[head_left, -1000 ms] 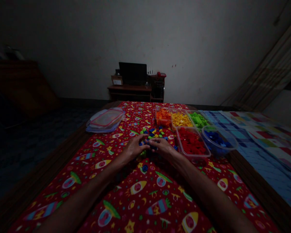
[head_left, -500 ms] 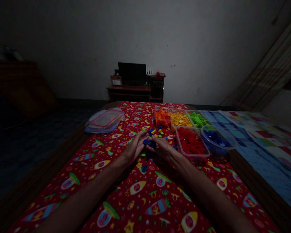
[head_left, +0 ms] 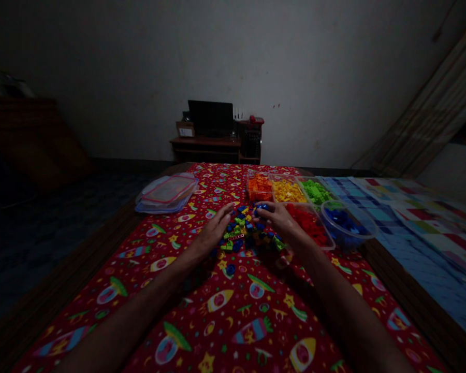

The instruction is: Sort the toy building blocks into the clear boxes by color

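A loose pile of small toy building bricks [head_left: 238, 228], green, blue, yellow and a few darker ones, lies on the red patterned tablecloth. At its left side is my left hand [head_left: 214, 230], fingers stretched out and holding nothing. My right hand [head_left: 277, 217] is raised over the pile's right side, its fingers closed around blue toy pieces [head_left: 261, 209] whose exact shape is hard to make out in the dim light. One round blue piece [head_left: 230, 269] rests apart from the pile, nearer to me.
To the right stand clear tubs of sorted bricks: orange [head_left: 260, 187], yellow [head_left: 289, 191], green [head_left: 316, 191], red [head_left: 308, 225] and blue [head_left: 347, 225]. Stacked plastic lids [head_left: 166, 192] lie at the left table edge. A desk with a monitor [head_left: 210, 118] stands by the wall.
My hands, close together over the pile before, have parted. The right hand has moved right and up with blue pieces; the left has shifted slightly left. More of the pile shows between them.
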`<move>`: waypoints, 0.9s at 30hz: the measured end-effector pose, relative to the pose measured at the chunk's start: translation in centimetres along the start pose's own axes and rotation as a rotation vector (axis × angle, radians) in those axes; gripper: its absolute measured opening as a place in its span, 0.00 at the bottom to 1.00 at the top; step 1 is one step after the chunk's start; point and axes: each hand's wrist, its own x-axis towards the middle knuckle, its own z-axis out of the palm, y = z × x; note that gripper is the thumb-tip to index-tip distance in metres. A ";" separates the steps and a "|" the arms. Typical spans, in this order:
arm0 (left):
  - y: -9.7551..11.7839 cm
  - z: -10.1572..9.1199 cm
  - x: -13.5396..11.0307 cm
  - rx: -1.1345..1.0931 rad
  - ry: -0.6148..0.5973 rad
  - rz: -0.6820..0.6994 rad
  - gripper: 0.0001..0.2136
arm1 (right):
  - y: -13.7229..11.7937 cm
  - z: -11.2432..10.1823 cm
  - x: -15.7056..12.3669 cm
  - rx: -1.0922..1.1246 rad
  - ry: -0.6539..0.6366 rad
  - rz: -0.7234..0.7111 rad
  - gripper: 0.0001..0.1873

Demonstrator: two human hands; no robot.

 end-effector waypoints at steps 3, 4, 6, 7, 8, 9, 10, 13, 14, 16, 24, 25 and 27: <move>0.1 -1.0 0.0 0.255 -0.057 0.083 0.21 | -3.2 -3.8 -0.2 -0.266 0.049 -0.156 0.14; 0.0 -1.1 0.0 0.306 -0.085 0.113 0.19 | -4.2 -5.3 -0.4 -0.371 0.100 -0.207 0.14; -0.3 -1.1 -0.1 0.379 -0.151 0.183 0.16 | -5.9 -8.4 -0.9 -0.653 0.261 -0.307 0.15; -0.5 -0.9 -0.2 0.407 -0.197 0.226 0.15 | -6.4 -9.9 -1.2 -0.793 0.363 -0.334 0.15; -0.7 -0.6 -0.4 0.429 -0.243 0.271 0.15 | -6.9 -11.3 -1.6 -0.941 0.463 -0.337 0.16; -0.8 -0.1 -0.6 0.446 -0.292 0.317 0.15 | -7.1 -12.7 -1.9 -1.080 0.547 -0.342 0.16; -0.8 0.4 -0.9 0.463 -0.344 0.363 0.15 | -7.2 -13.9 -2.3 -1.194 0.609 -0.340 0.16; -0.3 2.4 -2.3 0.545 -0.501 0.494 0.18 | -7.0 -16.6 -3.1 -1.419 0.710 -0.301 0.16; 0.1 3.1 -2.7 0.588 -0.545 0.537 0.18 | -6.8 -17.1 -3.3 -1.455 0.729 -0.271 0.15; 0.7 4.5 -3.4 0.667 -0.615 0.612 0.18 | -6.5 -17.5 -3.4 -1.483 0.770 -0.225 0.16; -0.9 8.6 -1.3 0.867 -0.480 0.617 0.16 | -7.7 -14.4 -3.0 -1.401 0.791 -0.423 0.16; -1.2 9.0 -0.8 0.878 -0.459 0.621 0.15 | -7.8 -13.9 -3.0 -1.396 0.780 -0.441 0.16; -1.6 9.5 0.0 0.889 -0.425 0.638 0.13 | -7.9 -13.1 -2.9 -1.397 0.758 -0.458 0.16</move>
